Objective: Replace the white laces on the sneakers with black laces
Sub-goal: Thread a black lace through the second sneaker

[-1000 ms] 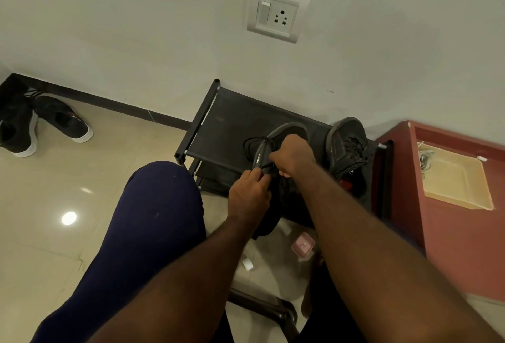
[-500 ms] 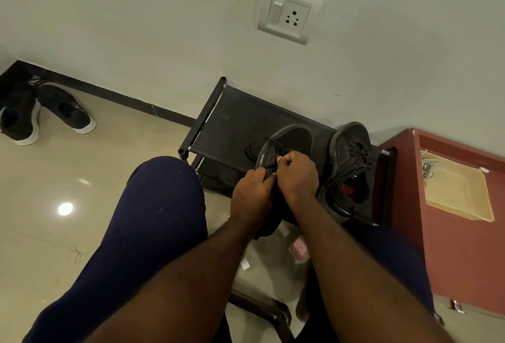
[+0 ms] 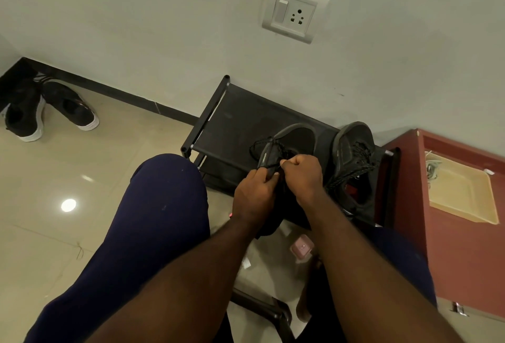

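Right hand [image 3: 307, 175] retreated, pinching black lace [image 3: 278, 149] on sneaker [image 3: 299, 137]

We're in a home, down in a room corner: glossy beige floor tiles [image 3: 54, 167] edged with black skirting [image 3: 123, 93], a switch-and-socket plate [image 3: 293, 13] on the plain wall, a black shoe rack [image 3: 237, 115] carrying dark sneakers [image 3: 352, 145], another pair of shoes [image 3: 49, 107] on the floor, and a red-brown cabinet [image 3: 464, 247] alongside.

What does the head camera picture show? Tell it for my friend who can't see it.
Two hands, the left hand and right hand, grip a dark sneaker on a black shoe rack, the right pinching its black lace. A second dark sneaker stands beside it, and another black pair lies on the floor by the wall.
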The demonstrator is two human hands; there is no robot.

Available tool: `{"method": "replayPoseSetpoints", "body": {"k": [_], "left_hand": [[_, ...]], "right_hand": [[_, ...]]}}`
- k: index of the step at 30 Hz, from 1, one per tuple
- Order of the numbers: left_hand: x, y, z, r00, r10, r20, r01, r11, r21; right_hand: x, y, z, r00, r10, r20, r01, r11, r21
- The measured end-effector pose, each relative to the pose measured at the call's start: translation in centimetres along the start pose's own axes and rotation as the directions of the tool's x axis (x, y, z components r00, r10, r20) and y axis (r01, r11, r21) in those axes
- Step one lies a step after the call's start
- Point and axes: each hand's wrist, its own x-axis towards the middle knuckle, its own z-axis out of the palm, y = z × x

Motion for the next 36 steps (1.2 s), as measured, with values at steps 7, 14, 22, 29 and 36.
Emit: {"method": "replayPoseSetpoints", "body": {"k": [7,14,22,29,36], "left_hand": [[-0.6,-0.3,0.3,0.993,-0.081,0.089,0.085,0.995,-0.045],[-0.6,-0.1,0.4,0.995,-0.067,0.079,0.070,0.997,-0.029],[-0.7,-0.3,0.1,0.993,-0.102,0.067,0.106,0.992,-0.064],[-2.7,-0.1,0.0,0.990,-0.126,0.057,0.128,0.991,-0.025],[-2.4,0.0,-0.2,0.989,-0.136,0.062,0.136,0.991,0.003]], "right_hand": [[1.7,-2.5,-1.2,0.969,0.048,0.244,0.001,0.980,-0.197],[1.8,-4.6,-1.2,0.947,0.036,0.319,0.122,0.879,-0.461],[2.1,-4.2,-1.8,0.935,0.151,0.321,-0.053,0.954,-0.295],[2.0,-3.7,-0.9,0.968,0.061,0.244,0.041,0.918,-0.395],[1.1,-3.7,-1.2,0.952,0.071,0.297,0.072,0.893,-0.444]]}}
